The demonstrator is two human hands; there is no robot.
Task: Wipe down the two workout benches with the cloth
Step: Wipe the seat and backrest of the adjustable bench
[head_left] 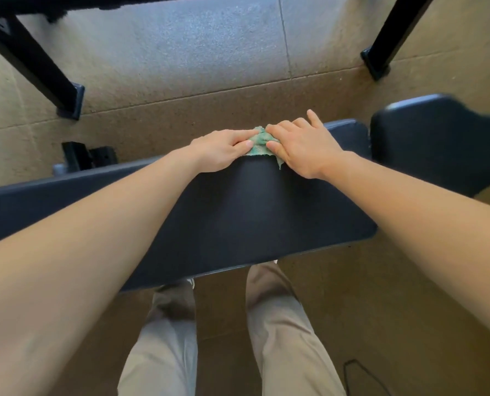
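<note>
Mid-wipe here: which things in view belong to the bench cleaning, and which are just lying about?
In the job: green terry cloth; long dark padded bench; second dark pad; left hand; right hand.

Lying about: black metal frame legs; thin black floor cable.

We see even, moderately bright daylight strongest on the floor [198, 52] beyond the tabletop [238, 210]. Shadows are soft. Wide-angle distortion curves the tabletop edges; the nearby forearms appear enlarged and slightly blurred.
</note>
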